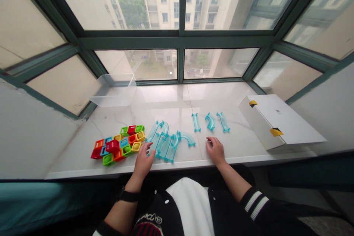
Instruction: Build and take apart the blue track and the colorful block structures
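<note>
My left hand (144, 160) is over the front of the sill, between the coloured blocks and a group of clear blue track pieces (166, 146). Its thumb and fingers are apart, beside the nearest track pieces, and I see nothing in them. Several red, green, yellow, orange and blue hollow blocks (126, 151) lie grouped to its left. My right hand (215, 151) rests on the sill with loosely bent, parted fingers and holds nothing. Beyond it lie three separate track pieces: a straight one (196, 122), a curved one (210, 121) and a wavy one (223, 122).
A clear plastic bin (117, 97) stands at the back left by the window. At the right sits a white box (279, 121) with yellow and black tabs, its lid edge jutting forward. Green window frames (179, 40) border the white marble sill (171, 99).
</note>
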The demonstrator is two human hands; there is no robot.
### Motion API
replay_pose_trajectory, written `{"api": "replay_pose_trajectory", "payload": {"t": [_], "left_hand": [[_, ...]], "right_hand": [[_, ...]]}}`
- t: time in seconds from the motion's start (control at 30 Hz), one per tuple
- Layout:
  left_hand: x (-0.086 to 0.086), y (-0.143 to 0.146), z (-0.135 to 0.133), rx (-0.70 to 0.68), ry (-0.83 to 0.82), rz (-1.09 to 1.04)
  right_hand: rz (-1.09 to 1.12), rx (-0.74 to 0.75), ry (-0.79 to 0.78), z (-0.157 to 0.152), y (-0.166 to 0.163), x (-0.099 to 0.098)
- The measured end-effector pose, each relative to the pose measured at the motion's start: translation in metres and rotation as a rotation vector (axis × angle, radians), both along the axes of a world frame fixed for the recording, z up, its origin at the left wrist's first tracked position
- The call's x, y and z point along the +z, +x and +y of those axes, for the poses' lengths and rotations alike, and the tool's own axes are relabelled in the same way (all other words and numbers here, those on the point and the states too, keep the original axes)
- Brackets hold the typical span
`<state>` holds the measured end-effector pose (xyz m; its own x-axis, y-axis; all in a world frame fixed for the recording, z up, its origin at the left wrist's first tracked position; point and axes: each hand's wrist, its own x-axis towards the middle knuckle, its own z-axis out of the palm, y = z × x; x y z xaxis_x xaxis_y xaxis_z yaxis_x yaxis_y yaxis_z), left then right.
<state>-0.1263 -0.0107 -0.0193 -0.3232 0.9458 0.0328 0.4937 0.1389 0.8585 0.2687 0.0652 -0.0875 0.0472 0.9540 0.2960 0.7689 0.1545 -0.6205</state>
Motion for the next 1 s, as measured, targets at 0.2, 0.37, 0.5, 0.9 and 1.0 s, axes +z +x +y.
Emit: {"api": "replay_pose_trajectory", "payload": {"t": [0.2, 0.37, 0.5, 0.9, 1.0], "left_hand": [[-0.009, 0.004, -0.001, -0.027, -0.042, -0.004], [0.001, -0.005, 0.007, -0.067, 0.011, 0.163], [0.021, -0.022, 0.033, -0.094, 0.081, 0.579], [0.041, 0.003, 0.128, -0.194, -0.33, 1.037], [0.036, 0.009, 0.134, -0.198, -0.385, 1.014]], "right_hand": [[0.001, 0.0, -0.004, -0.001, -0.001, 0.002], [0.004, -0.001, 0.0, -0.001, -0.002, 0.003], [0.003, 0.004, -0.019, -0.001, -0.001, 0.004], [0.01, 0.002, -0.027, 0.0, -0.003, 0.008], [0.006, 0.006, -0.035, 0.0, -0.003, 0.01]]}}
